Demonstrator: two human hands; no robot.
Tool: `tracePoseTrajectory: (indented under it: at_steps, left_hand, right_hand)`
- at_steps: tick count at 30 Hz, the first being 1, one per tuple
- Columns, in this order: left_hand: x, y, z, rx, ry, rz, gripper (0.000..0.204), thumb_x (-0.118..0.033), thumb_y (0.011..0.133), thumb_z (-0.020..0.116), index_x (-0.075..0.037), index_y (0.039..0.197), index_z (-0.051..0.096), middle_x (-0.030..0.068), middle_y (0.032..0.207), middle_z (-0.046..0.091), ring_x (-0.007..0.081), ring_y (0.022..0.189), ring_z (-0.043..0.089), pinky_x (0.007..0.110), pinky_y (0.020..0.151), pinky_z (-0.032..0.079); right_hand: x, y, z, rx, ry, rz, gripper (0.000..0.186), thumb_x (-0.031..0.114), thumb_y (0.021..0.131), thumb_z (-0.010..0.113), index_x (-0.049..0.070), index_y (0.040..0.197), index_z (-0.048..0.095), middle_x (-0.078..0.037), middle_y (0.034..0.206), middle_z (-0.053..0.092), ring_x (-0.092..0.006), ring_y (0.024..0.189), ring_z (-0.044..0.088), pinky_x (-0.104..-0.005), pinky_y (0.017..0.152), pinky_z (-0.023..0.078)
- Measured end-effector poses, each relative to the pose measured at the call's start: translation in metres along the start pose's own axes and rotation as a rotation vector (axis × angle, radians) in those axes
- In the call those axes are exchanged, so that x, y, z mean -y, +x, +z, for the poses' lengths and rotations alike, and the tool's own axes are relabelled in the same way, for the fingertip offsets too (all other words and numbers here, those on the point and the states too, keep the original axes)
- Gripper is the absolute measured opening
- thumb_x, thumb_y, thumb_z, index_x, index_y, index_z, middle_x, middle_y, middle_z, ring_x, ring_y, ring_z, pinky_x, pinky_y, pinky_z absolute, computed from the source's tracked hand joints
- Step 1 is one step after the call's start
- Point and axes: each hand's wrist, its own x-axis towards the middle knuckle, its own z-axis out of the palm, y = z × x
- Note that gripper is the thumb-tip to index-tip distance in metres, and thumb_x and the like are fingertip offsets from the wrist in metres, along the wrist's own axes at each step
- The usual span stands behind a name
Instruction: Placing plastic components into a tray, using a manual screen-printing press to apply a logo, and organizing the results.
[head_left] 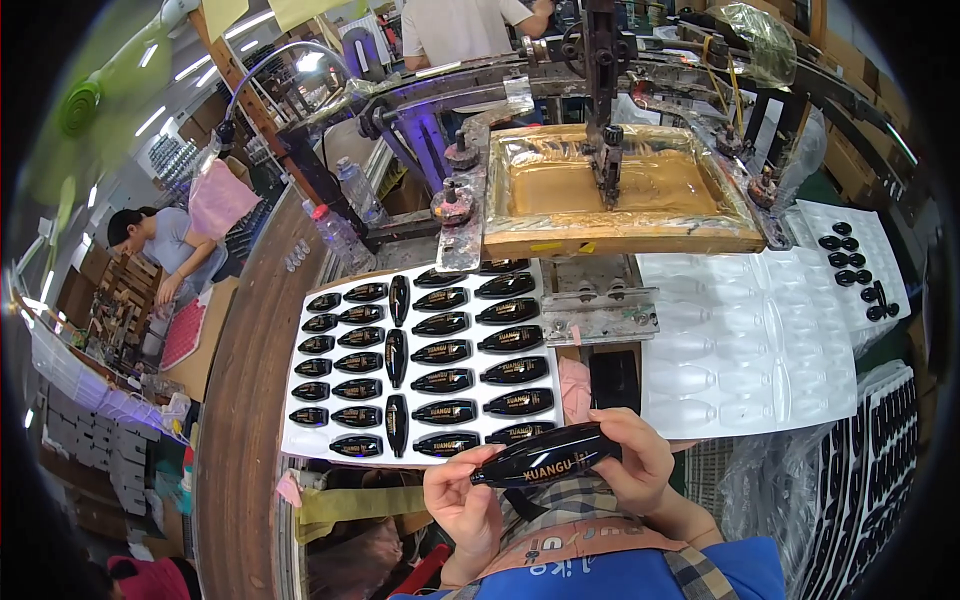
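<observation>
A glossy black bottle [530, 453] with gold printing on its side lies level between my two hands, close to my body. The fingers of my left hand [464, 505] pinch its narrow neck end. My right hand [637, 462] grips the broader end. Just beyond it lies a white tray [305, 440] filled with rows of similar black bottles [444, 381], most with gold printing facing up. Farther off, a screen-printing frame [620, 245] with wooden sides holds gold ink [560, 185] under a dark squeegee arm [607, 120].
A metal fixture [600, 315] stands below the frame. To the right are a white moulded tray [740, 340] and another with several black pieces [850, 265]. Racks of filled trays [875, 480] stand at the lower right. Clear bottles [340, 230] and a co-worker [180, 245] are at the left.
</observation>
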Motion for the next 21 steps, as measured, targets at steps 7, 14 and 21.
tracePoseTrajectory:
  at_steps: [7,14,21]
  left_hand:
    - [-0.0021,-0.0020,-0.0011,-0.002,0.006,-0.001,0.025,-0.002,0.075,0.059,0.000,0.095,0.044,0.0227,0.099,0.055,0.0326,0.093,0.055,0.043,0.085,0.043]
    - [-0.0045,-0.0017,0.0044,-0.061,0.045,-0.036,0.031,-0.012,0.074,0.064,-0.002,0.095,0.043,0.0178,0.095,0.056,0.0267,0.089,0.055,0.038,0.082,0.044]
    - [-0.0031,-0.0021,-0.0005,-0.065,0.047,-0.037,0.030,-0.010,0.074,0.063,-0.001,0.095,0.044,0.0195,0.094,0.055,0.0255,0.088,0.055,0.037,0.082,0.043]
  right_hand:
    - [0.0014,-0.0029,0.0021,-0.012,0.009,0.018,0.042,-0.008,0.064,0.061,-0.004,0.104,0.050,-0.022,0.104,0.054,-0.0316,0.092,0.055,-0.0344,0.078,0.044]
    - [0.0040,-0.0025,0.0032,-0.022,0.016,0.040,0.041,-0.007,0.064,0.062,-0.004,0.103,0.050,-0.021,0.102,0.054,-0.0314,0.092,0.055,-0.0350,0.079,0.044]
    - [0.0049,-0.0002,0.0043,-0.017,-0.003,0.025,0.040,-0.006,0.064,0.062,-0.003,0.103,0.050,-0.021,0.101,0.055,-0.0301,0.090,0.056,-0.0336,0.078,0.044]
